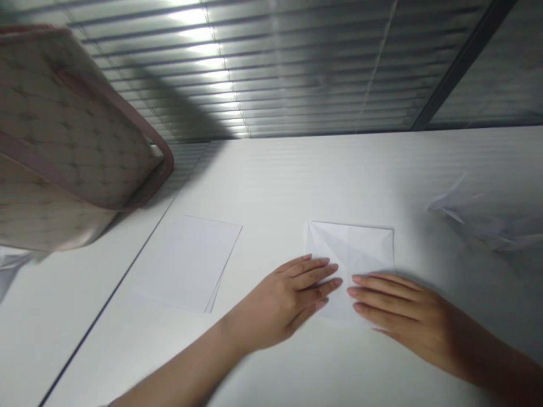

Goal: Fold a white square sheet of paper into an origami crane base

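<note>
A white square sheet of paper (352,240) with diagonal and centre creases lies flat on the white table (275,181). My left hand (292,297) rests on its left part, palm down, fingers stretched toward the middle. From the right, my right hand (394,308) lies flat on the paper's lower right, its fingertips a small gap from those of my left hand. Both hands press on the paper without gripping it. The paper's lower edge is partly hidden under the fingers.
Left of the hands lies a small stack of white paper sheets (186,265). A patterned bag (76,130) with pinkish straps stands at the far left, beyond a table seam. Folded white paper pieces (449,206) sit at the right. Window blinds (297,73) rise behind the table.
</note>
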Motion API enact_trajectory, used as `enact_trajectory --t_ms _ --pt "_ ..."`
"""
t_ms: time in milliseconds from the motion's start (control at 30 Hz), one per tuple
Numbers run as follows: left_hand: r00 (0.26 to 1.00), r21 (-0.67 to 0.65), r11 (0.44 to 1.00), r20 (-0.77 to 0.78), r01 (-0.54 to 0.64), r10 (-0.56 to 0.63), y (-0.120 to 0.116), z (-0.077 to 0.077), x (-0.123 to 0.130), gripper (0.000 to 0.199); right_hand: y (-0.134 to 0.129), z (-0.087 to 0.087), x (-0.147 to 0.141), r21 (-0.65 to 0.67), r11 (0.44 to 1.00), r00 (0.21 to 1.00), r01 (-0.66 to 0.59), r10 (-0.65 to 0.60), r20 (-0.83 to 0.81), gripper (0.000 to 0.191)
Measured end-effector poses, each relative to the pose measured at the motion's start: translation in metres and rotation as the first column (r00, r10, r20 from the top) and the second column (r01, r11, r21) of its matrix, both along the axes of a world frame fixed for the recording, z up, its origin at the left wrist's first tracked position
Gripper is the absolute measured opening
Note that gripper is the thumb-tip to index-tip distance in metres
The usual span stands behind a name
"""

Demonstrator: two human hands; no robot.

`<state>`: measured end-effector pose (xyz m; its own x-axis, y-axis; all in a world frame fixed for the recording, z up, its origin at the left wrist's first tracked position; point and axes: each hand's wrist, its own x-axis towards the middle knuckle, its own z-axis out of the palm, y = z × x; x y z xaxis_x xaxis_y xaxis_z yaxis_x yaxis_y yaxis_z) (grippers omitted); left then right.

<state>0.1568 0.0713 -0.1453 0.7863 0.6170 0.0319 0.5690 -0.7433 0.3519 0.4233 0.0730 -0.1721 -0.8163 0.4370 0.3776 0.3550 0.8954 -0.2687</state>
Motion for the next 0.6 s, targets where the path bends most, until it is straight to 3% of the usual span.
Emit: enact_trajectory --t_ms 133,267,367,467,600 --pt "0.999 0.014 1.0 -0.041 0.029 -0.028 -0.004 0.001 0.002 0.04 -0.001 0.001 0.002 -0.266 0.964 0.993 0.031 -0.06 -0.102 0.02" --pt "0.999 0.157 0.987 0.02 0.035 -0.038 -0.017 -0.004 0.009 0.034 -0.004 0.001 -0.003 -0.443 0.877 0.937 0.185 -0.293 -0.189 0.008" --pt "0.997 0.214 0.977 0.074 -0.009 -0.007 -0.026 -0.006 0.014 0.029 -0.004 -0.002 -0.008 -0.446 0.837 0.884 0.315 -0.43 -0.183 0.01" --pt "0.993 0.154 0.986 0.114 -0.061 0.044 -0.027 -0.004 0.014 0.028 -0.003 -0.006 -0.01 -0.411 0.827 0.853 0.384 -0.488 -0.184 0.009" --pt "0.993 0.128 0.991 0.112 -0.05 0.036 -0.025 0.001 0.012 0.042 0.0 -0.009 -0.011 -0.46 0.773 0.835 0.437 -0.538 -0.111 0.011"
